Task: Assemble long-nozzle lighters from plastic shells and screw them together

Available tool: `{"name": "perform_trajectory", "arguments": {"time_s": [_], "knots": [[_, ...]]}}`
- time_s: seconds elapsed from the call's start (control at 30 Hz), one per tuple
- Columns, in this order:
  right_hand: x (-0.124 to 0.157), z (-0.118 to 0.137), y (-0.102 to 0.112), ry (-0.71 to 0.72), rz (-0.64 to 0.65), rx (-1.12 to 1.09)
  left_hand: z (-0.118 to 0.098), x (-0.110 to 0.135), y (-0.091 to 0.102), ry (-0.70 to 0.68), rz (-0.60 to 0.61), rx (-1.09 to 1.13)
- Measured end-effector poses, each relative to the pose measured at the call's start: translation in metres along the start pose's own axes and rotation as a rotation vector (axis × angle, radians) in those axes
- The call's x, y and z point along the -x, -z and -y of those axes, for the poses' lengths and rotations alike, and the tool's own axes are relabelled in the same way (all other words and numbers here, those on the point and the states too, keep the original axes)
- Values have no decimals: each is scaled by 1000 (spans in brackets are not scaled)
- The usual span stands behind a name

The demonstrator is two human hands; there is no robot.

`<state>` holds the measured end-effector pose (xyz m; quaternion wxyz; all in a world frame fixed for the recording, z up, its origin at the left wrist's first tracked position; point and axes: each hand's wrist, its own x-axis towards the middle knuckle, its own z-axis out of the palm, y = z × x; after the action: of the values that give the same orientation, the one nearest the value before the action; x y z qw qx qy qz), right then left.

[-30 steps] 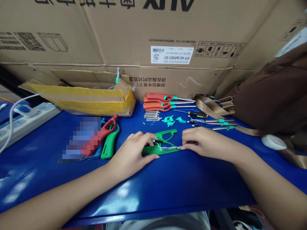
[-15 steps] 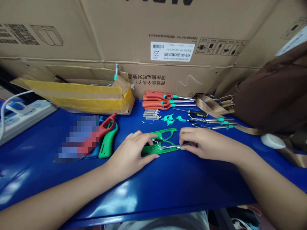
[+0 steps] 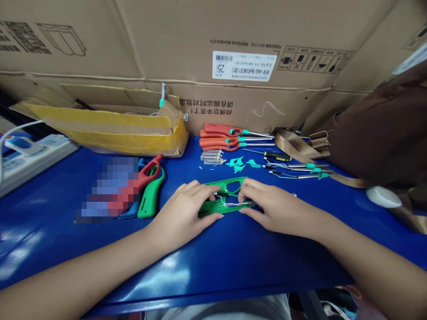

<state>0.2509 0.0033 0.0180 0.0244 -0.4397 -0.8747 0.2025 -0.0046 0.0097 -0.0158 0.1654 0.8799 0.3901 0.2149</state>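
Observation:
An opened green lighter casing (image 3: 209,207), with its two halves side by side, lies on the blue table between my hands. My left hand (image 3: 180,209) is closed round its left end, thumb on the near edge and fingers across the middle. White wires (image 3: 230,204) run along the near half to a metal tube (image 3: 251,203), mostly hidden under my right hand. At the casing's right end, my right hand (image 3: 271,204) grips it between thumb and fingers, over the tube's start. A small black part shows beside my left fingertips.
Behind the casing lie clear fuel tanks (image 3: 212,157), teal triggers (image 3: 237,163), a screwdriver (image 3: 275,155), wired metal tubes (image 3: 308,169) and red lighters (image 3: 218,143). Left are green (image 3: 150,195) and red casings (image 3: 147,175), a yellow-taped box (image 3: 133,138) and a power strip (image 3: 36,158).
My right hand has shifted left from the metal tube onto the right end of the green casing. My left hand keeps its grip. The camera view has shifted slightly.

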Motion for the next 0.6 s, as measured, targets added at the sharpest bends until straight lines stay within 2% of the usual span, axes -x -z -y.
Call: {"name": "perform_trajectory", "arguments": {"time_s": [0.37, 0.6], "knots": [[1, 2, 0, -12, 11, -13, -1, 1, -1, -41, 35, -53], [0, -1, -1, 36, -15, -54, -5, 0, 3, -32, 58, -58]]}}
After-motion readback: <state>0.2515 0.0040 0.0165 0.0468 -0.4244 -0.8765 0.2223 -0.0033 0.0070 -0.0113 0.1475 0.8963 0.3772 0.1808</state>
